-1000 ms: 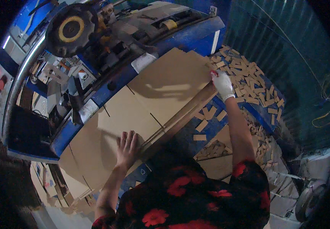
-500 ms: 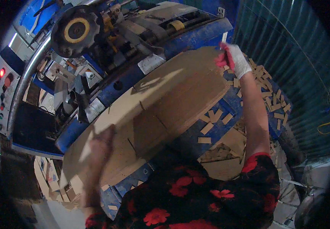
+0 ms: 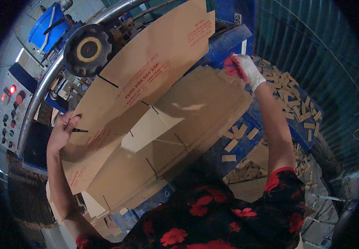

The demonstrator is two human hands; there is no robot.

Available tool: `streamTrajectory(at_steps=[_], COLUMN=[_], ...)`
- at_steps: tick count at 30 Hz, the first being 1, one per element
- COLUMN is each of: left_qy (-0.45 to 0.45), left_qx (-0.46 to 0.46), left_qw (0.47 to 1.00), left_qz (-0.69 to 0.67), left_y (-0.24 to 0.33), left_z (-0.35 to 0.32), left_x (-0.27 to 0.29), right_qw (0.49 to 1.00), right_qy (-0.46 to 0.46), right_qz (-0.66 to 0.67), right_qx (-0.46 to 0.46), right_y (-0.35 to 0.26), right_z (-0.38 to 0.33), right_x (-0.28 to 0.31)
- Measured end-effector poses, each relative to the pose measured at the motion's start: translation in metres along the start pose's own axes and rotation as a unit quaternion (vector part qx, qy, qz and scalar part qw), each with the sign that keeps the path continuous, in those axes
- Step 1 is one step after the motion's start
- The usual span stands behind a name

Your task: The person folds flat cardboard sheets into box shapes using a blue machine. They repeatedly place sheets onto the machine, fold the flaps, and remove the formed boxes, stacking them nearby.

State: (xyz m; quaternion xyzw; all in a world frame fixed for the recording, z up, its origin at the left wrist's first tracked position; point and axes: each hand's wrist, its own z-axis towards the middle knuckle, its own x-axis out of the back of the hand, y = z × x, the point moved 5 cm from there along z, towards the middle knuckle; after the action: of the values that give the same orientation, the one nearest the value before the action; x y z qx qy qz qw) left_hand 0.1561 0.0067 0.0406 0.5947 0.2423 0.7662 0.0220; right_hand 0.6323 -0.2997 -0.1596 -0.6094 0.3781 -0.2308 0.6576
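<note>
My bare left hand (image 3: 65,129) pinches the left edge of a brown cardboard sheet (image 3: 162,54) with red printing and dark slots. The sheet is raised and tilted, its far end lying over the machine. Below it is a stack of slotted cardboard sheets (image 3: 204,103), with light patches across the top one. My right hand (image 3: 244,70), in a white glove with red palm and fingers, is at the stack's far right corner. Its fingers are loosely bent and apart, with nothing visible in them.
A blue machine with a black handwheel (image 3: 89,50) stands ahead, its control panel (image 3: 11,110) at the left with a red light. Small cardboard offcuts (image 3: 287,93) litter the blue surface (image 3: 246,116) at the right. A corrugated green wall (image 3: 312,62) rises beyond.
My left hand has moved left and now grips a printed sheet, which has come up over the machine. My right hand has stayed near the stack's right corner. The view has shifted slightly.
</note>
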Motion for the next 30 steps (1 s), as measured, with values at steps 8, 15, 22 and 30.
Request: streamTrajectory(at_steps=[8,15,22,30], left_qy=[0.009,0.012,0.028,0.026], left_qx=[-0.005,-0.078,0.000,-0.052], left_qw=[1.000,0.991,0.994,0.983], left_qz=[0.028,0.104,0.109,0.172], left_y=[0.010,0.066,0.080,0.079], left_z=[-0.008,-0.017,-0.022,-0.015], left_x=[-0.019,-0.073,-0.047,-0.068], right_qw=[0.994,0.969,0.667,0.711], right_qy=[-0.102,-0.073,0.266,0.160], right_qz=[0.050,0.102,-0.687,-0.680], right_qx=[0.005,0.211,0.109,-0.074], right_y=[0.048,0.083,0.094,0.085], right_z=[-0.056,-0.110,-0.104,-0.066], right_x=[-0.077,-0.158,-0.055,0.020])
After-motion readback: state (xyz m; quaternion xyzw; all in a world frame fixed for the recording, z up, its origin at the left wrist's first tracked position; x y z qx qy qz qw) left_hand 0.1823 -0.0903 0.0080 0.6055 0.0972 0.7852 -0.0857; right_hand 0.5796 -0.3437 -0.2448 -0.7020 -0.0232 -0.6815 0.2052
